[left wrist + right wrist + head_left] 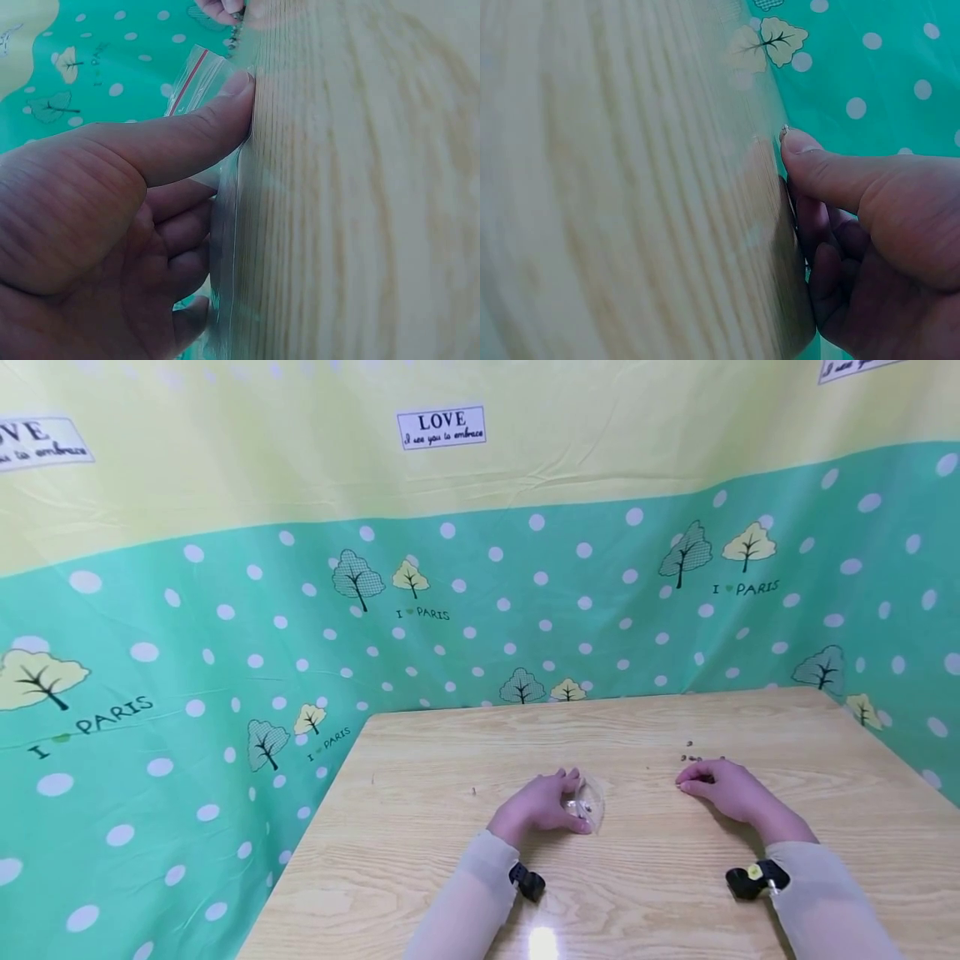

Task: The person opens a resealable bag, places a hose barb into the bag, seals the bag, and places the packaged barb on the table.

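Note:
My left hand [546, 802] holds a small clear zip bag [594, 806] against the table, thumb and fingers around its near side; a few tiny dark pieces lie in it. The left wrist view shows the bag's red-striped seal [189, 81] beyond the thumb of my left hand [112, 202]. To the right, my right hand [731, 789] pinches a tiny piece at its fingertips, low over the table; the tiny piece [784, 132] shows at the thumb tip of my right hand [885, 225]. Several small dark pieces [693, 759] lie just beyond that hand.
One tiny piece [474, 792] lies left of my left hand, and a faint one [372, 781] farther left. The wooden table [420, 860] ends at a green and yellow patterned curtain [420, 668] behind and at both sides.

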`<action>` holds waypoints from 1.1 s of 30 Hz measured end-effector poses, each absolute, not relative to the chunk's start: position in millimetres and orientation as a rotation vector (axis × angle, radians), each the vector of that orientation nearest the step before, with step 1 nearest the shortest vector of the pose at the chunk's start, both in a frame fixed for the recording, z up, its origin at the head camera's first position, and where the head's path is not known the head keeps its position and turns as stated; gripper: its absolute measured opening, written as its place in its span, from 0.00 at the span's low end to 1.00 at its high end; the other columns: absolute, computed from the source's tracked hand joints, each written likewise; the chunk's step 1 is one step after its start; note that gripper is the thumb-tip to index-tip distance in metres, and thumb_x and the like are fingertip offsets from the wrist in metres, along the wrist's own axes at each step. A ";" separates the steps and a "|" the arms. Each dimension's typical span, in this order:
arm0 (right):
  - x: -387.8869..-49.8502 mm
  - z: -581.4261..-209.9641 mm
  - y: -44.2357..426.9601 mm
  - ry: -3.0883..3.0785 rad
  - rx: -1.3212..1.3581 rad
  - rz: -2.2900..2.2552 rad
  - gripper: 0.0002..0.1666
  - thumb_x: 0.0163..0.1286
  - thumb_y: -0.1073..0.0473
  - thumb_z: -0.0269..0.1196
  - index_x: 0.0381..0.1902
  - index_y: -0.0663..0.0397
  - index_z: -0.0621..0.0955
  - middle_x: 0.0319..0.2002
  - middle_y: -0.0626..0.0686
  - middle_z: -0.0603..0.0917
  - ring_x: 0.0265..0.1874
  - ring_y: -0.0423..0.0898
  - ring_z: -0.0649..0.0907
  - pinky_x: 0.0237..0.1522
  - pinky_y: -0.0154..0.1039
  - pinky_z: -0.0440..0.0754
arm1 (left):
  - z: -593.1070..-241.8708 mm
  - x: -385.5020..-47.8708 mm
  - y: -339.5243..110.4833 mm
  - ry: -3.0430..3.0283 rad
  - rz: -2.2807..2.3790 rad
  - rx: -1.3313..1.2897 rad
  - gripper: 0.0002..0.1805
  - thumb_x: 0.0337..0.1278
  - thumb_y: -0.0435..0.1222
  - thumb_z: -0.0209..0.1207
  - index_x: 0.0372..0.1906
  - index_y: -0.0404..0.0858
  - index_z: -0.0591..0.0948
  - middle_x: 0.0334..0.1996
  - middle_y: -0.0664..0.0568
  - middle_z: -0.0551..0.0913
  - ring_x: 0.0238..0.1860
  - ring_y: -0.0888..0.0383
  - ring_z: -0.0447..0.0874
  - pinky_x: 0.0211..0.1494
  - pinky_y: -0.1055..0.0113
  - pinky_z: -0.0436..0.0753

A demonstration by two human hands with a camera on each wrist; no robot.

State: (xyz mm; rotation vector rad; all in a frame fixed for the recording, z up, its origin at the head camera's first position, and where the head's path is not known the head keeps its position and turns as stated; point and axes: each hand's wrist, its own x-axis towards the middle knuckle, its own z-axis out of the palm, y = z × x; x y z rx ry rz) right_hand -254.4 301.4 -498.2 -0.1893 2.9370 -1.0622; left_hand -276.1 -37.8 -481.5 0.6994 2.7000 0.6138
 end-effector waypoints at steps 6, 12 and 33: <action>-254.3 -498.4 302.9 2.928 -0.185 -1.067 0.09 0.80 0.59 0.65 0.48 0.58 0.87 0.50 0.63 0.86 0.54 0.66 0.82 0.60 0.71 0.75 | -481.2 -276.3 -36.5 2.702 0.615 0.682 0.50 0.55 0.54 0.78 0.82 0.50 0.69 0.84 0.53 0.60 0.83 0.42 0.59 0.84 0.49 0.59; -253.6 -496.7 302.8 2.925 -0.181 -1.061 0.09 0.80 0.59 0.64 0.48 0.59 0.87 0.50 0.64 0.86 0.55 0.66 0.81 0.60 0.71 0.75 | -480.8 -276.8 -35.6 2.696 0.626 0.671 0.50 0.56 0.53 0.78 0.82 0.50 0.69 0.84 0.55 0.61 0.83 0.43 0.58 0.85 0.49 0.58; -255.3 -495.6 301.7 2.931 -0.173 -1.058 0.09 0.80 0.58 0.65 0.48 0.56 0.88 0.50 0.62 0.87 0.58 0.70 0.81 0.63 0.74 0.73 | -483.1 -280.0 -37.5 2.677 0.677 0.670 0.50 0.54 0.51 0.79 0.81 0.49 0.71 0.84 0.56 0.62 0.83 0.39 0.57 0.84 0.45 0.58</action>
